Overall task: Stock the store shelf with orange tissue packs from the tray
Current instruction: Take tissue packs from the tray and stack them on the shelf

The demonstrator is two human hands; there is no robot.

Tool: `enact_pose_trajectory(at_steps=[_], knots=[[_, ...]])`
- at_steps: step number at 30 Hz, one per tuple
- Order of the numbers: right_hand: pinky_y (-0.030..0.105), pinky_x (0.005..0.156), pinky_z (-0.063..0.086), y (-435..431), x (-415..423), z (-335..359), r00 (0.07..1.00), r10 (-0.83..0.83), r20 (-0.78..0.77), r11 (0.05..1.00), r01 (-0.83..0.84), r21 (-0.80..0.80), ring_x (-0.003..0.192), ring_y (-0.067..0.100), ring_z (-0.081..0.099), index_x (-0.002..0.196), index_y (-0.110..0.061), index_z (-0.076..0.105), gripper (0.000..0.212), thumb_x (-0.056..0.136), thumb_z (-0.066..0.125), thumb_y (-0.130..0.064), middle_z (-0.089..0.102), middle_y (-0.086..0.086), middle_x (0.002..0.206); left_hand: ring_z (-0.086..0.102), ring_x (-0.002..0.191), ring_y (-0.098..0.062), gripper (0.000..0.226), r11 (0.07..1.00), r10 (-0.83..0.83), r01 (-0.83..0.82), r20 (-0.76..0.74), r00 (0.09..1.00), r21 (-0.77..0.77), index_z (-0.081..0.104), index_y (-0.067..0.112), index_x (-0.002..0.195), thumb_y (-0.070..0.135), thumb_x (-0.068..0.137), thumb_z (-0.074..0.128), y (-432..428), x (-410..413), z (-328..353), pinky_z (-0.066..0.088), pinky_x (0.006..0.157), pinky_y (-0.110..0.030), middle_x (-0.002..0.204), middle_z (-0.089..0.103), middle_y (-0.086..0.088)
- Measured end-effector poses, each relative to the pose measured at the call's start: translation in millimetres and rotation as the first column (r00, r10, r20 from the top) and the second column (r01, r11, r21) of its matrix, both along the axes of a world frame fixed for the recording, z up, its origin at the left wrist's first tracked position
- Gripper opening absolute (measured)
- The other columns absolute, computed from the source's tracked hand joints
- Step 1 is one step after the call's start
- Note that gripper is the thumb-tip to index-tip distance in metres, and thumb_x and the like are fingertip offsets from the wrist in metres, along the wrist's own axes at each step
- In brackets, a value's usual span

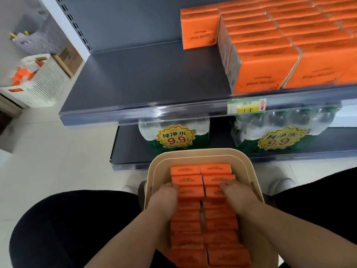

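Item 1, nearest: cream tray, held low between the person's knees, filled with two columns of orange tissue packs standing on edge.

Item 2: left hand, laid on the left column, fingers bent down at about the third pack from the far end. Thumb hidden; whether it grips a pack cannot be told.

Item 3: right hand, laid likewise on the right column, fingers bent down at the same row. Grip cannot be told.

Item 4, far left: white slatted basket on the floor, holding orange and white wrapping.

Item 5, centre: dark grey shelf, its left part bare.

Item 6, right part of that shelf: stocked packs, orange, printed COTTON TISSUE, in close rows reaching the front edge, with one pack standing at the back just left of them.

Item 7: price tag on the shelf's front rail, below the stocked packs.

Item 8, lower shelf: two wrapped bundles of water bottles, each marked 9.9.
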State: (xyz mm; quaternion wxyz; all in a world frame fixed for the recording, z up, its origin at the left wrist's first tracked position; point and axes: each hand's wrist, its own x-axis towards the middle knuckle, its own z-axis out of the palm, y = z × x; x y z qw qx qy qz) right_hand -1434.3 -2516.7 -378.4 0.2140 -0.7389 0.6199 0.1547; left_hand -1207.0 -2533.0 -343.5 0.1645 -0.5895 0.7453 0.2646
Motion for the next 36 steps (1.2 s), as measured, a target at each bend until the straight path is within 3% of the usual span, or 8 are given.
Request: enact_pose_trajectory(at_steps=[7, 12, 17, 20, 25, 28, 32, 36], knots=[[0.038, 0.099, 0.035, -2.5, 14.9, -11.3, 0.991, 0.059, -0.118, 0.996, -0.066, -0.055, 0.124, 0.024, 0.04, 0.126, -0.02, 0.047, 0.035, 0.093, 0.04, -0.014, 0.044, 0.005, 0.133, 0.045, 0.122, -0.02, 0.039, 0.998, -0.058, 0.057, -0.01, 0.998, -0.03, 0.044, 0.021, 0.131, 0.016, 0.093, 0.049, -4.4, -6.7, -12.5, 0.041, 0.101, -0.037, 0.132, 0.048, -0.001], [0.034, 0.094, 0.039, 0.3, 17.0, 9.4, 1.0, -0.007, -0.004, 0.999, 0.007, -0.04, 0.118, 0.022, 0.046, 0.124, -0.02, 0.044, 0.04, 0.085, 0.052, -0.023, 0.049, 0.003, 0.129, 0.046, 0.12, -0.021, 0.039, 0.991, -0.095, 0.095, 0.005, 0.995, -0.094, 0.047, 0.019, 0.131, 0.013, 0.092, 0.048, -5.8, -11.3, -13.5, 0.042, 0.101, -0.036, 0.13, 0.051, -0.003], [0.033, 0.079, 0.046, 5.3, 11.5, 49.0, 0.985, -0.161, 0.057, 0.974, 0.168, -0.152, 0.109, 0.023, 0.052, 0.119, -0.021, 0.043, 0.038, 0.083, 0.051, -0.03, 0.051, 0.0, 0.121, 0.048, 0.118, -0.026, 0.037, 0.974, -0.155, 0.169, 0.1, 0.983, -0.153, 0.047, 0.014, 0.128, 0.006, 0.093, 0.039, -11.2, -26.1, -19.2, 0.044, 0.096, -0.038, 0.127, 0.053, -0.008], [0.035, 0.084, 0.045, 10.8, 6.2, 55.0, 0.98, -0.184, 0.082, 0.955, 0.198, -0.223, 0.113, 0.023, 0.049, 0.126, -0.024, 0.04, 0.04, 0.087, 0.047, -0.029, 0.049, -0.001, 0.122, 0.05, 0.117, -0.029, 0.036, 0.959, -0.213, 0.244, 0.203, 0.956, -0.144, 0.047, 0.011, 0.128, 0.004, 0.093, 0.038, -8.1, -32.4, -27.4, 0.044, 0.094, -0.041, 0.129, 0.052, -0.011], [0.037, 0.086, 0.045, 10.2, 2.9, 43.9, 0.977, -0.194, 0.085, 0.962, 0.207, -0.177, 0.115, 0.023, 0.048, 0.129, -0.025, 0.038, 0.038, 0.091, 0.044, -0.024, 0.047, 0.0, 0.125, 0.05, 0.115, -0.034, 0.034, 0.907, -0.356, 0.408, 0.328, 0.875, -0.102, 0.047, 0.007, 0.127, 0.006, 0.095, 0.037, -7.9, -41.2, -42.3, 0.044, 0.09, -0.045, 0.128, 0.05, -0.016], [0.036, 0.087, 0.044, 4.6, -0.3, 37.1, 0.973, -0.212, 0.092, 0.96, 0.225, -0.169, 0.112, 0.023, 0.05, 0.129, -0.024, 0.039, 0.038, 0.092, 0.044, -0.023, 0.048, 0.001, 0.124, 0.045, 0.116, -0.033, 0.035, 0.874, -0.426, 0.479, 0.35, 0.834, -0.079, 0.048, 0.013, 0.13, 0.012, 0.095, 0.041, -6.1, -43.8, -51.5, 0.043, 0.089, -0.044, 0.128, 0.047, -0.014], [0.035, 0.09, 0.043, -3.7, -4.2, 35.5, 0.963, -0.245, 0.113, 0.954, 0.26, -0.151, 0.114, 0.023, 0.05, 0.128, -0.023, 0.041, 0.04, 0.088, 0.047, -0.024, 0.049, 0.002, 0.123, 0.046, 0.118, -0.032, 0.033, 0.907, -0.365, 0.411, 0.317, 0.875, -0.091, 0.049, 0.014, 0.125, 0.013, 0.092, 0.045, -7.3, -43.1, -42.7, 0.041, 0.093, -0.043, 0.128, 0.05, -0.011], [0.036, 0.093, 0.041, -4.0, 0.2, 45.2, 0.979, -0.196, 0.054, 0.961, 0.203, -0.186, 0.118, 0.024, 0.046, 0.131, -0.024, 0.04, 0.044, 0.087, 0.047, -0.023, 0.048, 0.002, 0.126, 0.059, 0.108, -0.029, 0.038, 0.981, -0.15, 0.171, 0.195, 0.969, -0.092, 0.044, 0.015, 0.123, 0.016, 0.086, 0.055, -6.5, -36.8, -16.3, 0.048, 0.086, -0.039, 0.117, 0.061, -0.008]])
